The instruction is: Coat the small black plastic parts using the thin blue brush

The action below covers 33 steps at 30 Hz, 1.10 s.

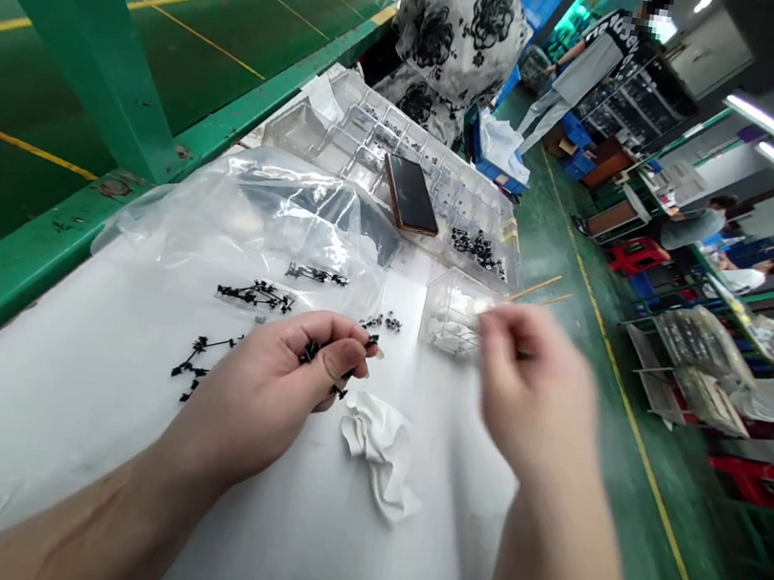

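My left hand (pixel 286 382) hovers over the white table (pixel 86 400), fingers curled and pinched around a small black plastic sprue with parts (pixel 340 361). My right hand (pixel 532 389) is raised to the right, smeared by motion, fingers pinched together near a small clear box (pixel 451 324); what it holds cannot be made out. More black sprues (pixel 255 295) lie on the table beyond my left hand, others (pixel 198 359) to its left. A crumpled white cloth (pixel 382 449) lies just below my left fingers.
A clear plastic bag (pixel 261 203) lies behind the sprues. Clear compartment trays (pixel 381 134) hold small black parts (pixel 481 246); a phone (pixel 411 194) rests on them. A green frame rail (pixel 78 215) borders the table's left. A person in a floral top (pixel 462 30) stands at the far end.
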Each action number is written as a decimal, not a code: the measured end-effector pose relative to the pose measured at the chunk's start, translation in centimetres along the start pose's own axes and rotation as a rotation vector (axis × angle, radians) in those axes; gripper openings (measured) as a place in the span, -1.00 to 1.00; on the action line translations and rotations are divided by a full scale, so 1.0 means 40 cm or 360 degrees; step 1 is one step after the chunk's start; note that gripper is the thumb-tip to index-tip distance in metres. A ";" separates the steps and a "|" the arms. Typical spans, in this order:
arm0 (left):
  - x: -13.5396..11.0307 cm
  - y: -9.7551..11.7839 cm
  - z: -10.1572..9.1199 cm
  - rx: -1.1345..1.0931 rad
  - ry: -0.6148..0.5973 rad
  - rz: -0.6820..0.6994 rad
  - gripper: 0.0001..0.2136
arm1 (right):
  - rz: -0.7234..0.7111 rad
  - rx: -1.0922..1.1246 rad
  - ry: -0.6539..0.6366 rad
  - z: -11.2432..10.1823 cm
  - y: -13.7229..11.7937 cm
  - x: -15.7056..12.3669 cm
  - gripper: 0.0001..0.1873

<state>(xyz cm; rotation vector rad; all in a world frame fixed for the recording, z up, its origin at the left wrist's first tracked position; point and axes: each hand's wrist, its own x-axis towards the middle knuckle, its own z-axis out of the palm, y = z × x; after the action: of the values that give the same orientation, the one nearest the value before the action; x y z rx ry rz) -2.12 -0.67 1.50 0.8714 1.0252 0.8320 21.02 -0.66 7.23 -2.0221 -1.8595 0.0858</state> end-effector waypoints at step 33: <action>-0.012 0.017 0.022 0.0535 -0.0241 0.0314 -0.79 | -0.0047 0.0763 -0.0216 -0.040 -0.078 -0.134 -0.90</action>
<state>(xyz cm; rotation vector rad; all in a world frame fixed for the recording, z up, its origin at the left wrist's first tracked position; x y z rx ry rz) -1.56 -1.00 2.52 1.3188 0.9700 0.7548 17.94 -6.09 8.56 -1.6879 -1.7363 0.6130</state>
